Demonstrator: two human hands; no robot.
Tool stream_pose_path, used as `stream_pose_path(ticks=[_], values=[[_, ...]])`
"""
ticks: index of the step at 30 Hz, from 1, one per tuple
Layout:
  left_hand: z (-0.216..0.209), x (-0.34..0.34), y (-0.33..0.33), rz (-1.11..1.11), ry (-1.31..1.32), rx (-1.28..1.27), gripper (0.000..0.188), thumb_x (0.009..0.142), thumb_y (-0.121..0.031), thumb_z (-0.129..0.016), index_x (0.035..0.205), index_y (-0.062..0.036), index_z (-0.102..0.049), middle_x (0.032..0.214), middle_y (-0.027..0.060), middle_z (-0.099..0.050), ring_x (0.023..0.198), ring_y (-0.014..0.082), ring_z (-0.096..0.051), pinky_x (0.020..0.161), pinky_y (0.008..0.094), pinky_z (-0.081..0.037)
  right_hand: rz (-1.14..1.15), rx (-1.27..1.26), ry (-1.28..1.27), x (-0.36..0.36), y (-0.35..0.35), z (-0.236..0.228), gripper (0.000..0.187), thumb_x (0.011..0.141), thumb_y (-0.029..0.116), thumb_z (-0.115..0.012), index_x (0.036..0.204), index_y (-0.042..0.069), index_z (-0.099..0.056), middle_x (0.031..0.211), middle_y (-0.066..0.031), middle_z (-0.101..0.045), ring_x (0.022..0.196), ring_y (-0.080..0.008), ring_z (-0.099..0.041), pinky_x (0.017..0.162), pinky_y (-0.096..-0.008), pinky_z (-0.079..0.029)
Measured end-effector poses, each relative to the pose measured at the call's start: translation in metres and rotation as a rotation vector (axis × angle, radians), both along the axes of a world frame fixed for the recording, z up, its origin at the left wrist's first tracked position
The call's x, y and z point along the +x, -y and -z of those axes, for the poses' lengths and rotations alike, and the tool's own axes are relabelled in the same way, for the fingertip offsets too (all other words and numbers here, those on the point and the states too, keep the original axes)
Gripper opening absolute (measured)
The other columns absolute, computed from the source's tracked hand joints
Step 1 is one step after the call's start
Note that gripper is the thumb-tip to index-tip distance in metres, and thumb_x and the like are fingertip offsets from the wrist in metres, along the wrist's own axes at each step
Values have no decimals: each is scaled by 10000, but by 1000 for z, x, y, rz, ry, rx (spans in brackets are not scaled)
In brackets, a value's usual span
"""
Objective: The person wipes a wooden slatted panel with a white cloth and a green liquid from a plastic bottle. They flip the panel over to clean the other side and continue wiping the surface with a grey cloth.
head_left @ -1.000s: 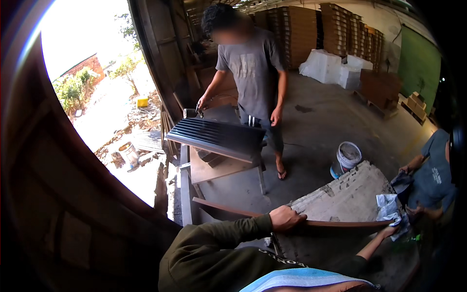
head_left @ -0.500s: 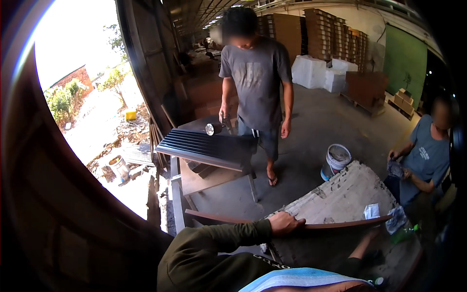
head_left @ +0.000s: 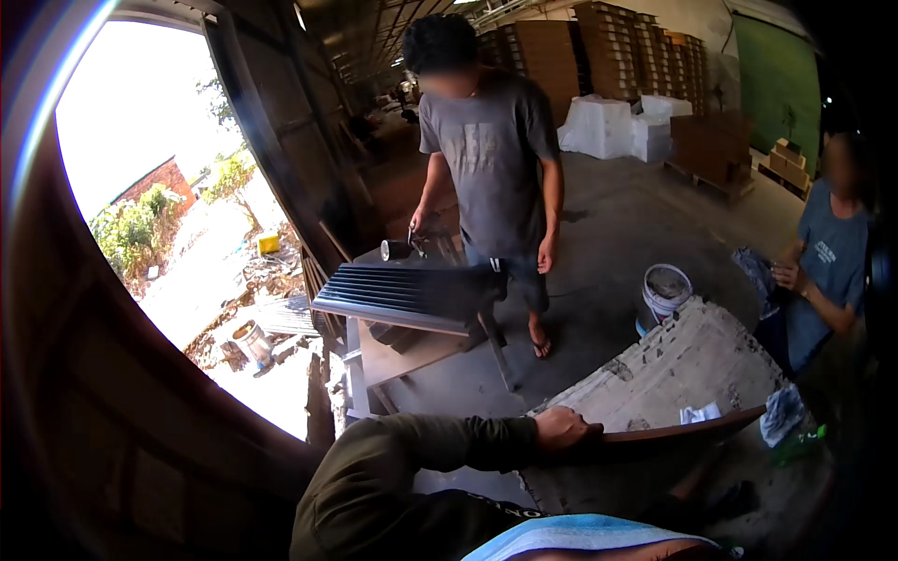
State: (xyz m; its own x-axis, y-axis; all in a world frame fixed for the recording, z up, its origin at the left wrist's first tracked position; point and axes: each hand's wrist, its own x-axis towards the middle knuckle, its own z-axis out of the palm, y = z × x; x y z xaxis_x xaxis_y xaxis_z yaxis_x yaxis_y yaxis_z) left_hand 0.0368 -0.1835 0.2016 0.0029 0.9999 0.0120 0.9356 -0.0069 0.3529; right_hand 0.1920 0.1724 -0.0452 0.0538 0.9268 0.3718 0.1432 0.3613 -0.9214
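My left hand (head_left: 564, 429), in a dark green sleeve, is closed over the upper edge of a long brown board (head_left: 687, 430). The board stands tilted along the near side of a pale, stained worktable (head_left: 659, 369). Only a dim part of my right arm (head_left: 692, 479) shows, low behind the board's edge; shadow hides the fingers of that hand. Just beyond the board lie a white crumpled packet (head_left: 700, 413) and a blue-grey rag (head_left: 782, 415), with a green item (head_left: 806, 447) beside the rag.
Across from me a person (head_left: 491, 168) holds a spray gun with a cup (head_left: 397, 250) over a dark ribbed panel (head_left: 402, 294) on a stand. Another person (head_left: 828, 262) handles a cloth at the right. A bucket (head_left: 667, 288) stands behind the worktable. Stacked boards (head_left: 636, 56) rise farther back.
The view has shifted a little. The board's left end has dropped from sight behind my left arm. The spray gun has moved left over the ribbed panel.
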Motion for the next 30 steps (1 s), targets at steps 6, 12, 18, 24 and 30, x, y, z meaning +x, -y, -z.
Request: stream_pose_path(ticks=[6, 12, 18, 24, 30], values=[[3, 21, 22, 51, -18, 22, 289, 817, -156, -488, 1083, -44, -502, 681, 190, -594, 662, 378, -607, 565, 455, -488, -107, 8, 71, -27, 57, -18, 378, 926, 186, -402, 1186, -55, -535, 1163, -191, -566, 1017, -293, -563, 895, -366, -436], [-16, 44, 76, -46, 85, 184, 226, 818, -183, -532, 1003, -60, -496, 607, 168, -553, 586, 367, -586, 504, 440, -456, -147, 34, 110, -25, 109, -34, 364, 918, 163, -415, 1188, -53, -528, 1147, -196, -568, 1012, -303, -564, 887, -370, -439], [-68, 38, 134, -228, 67, 372, 314, 773, -156, -607, 1047, -53, -495, 622, 154, -549, 574, 345, -572, 515, 413, -442, -135, -60, 132, 12, 242, -8, 352, 909, 141, -428, 1189, -51, -521, 1132, -201, -570, 1006, -313, -565, 878, -374, -441], [-114, 15, 159, -203, 523, 659, 320, 774, -106, -665, 1043, 20, -546, 713, 184, -593, 584, 284, -580, 575, 308, -460, 165, -187, 157, 95, 373, 24, 343, 901, 118, -441, 1191, -50, -514, 1116, -206, -571, 1001, -323, -565, 870, -379, -443], [-144, 54, 161, -179, 1087, 805, 608, 830, -125, -654, 1329, 55, -357, 1254, 191, -492, 1120, 250, -497, 988, 341, -364, 305, -255, 188, 82, 429, 8, 337, 892, 95, -455, 1192, -48, -508, 1100, -210, -573, 996, -333, -566, 862, -383, -445]])
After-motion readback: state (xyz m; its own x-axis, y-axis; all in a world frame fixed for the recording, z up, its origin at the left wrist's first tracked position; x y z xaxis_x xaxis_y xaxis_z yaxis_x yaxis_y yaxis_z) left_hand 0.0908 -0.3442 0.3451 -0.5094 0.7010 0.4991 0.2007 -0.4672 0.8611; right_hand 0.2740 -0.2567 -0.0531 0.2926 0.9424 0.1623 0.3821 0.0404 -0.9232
